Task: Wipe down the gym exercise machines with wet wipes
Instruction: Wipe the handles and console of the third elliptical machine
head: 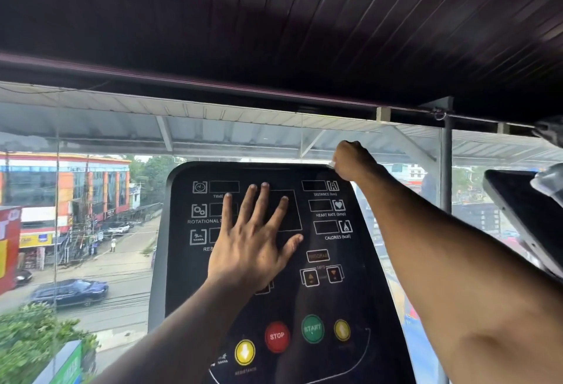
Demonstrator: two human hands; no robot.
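A black exercise machine console [332,298] with white labels and coloured buttons fills the centre of the head view. My left hand [253,240] presses flat on its middle, fingers spread and straight. My right hand [350,159] is curled at the console's top right corner, gripping a wet wipe [331,165], of which only a small white edge shows below the fist.
A large glass window [91,201] stands right behind the console, overlooking a street. The black console of a neighbouring machine [524,216] juts in at the right. A dark metal post [446,164] rises behind my right arm. A dark slatted ceiling hangs low overhead.
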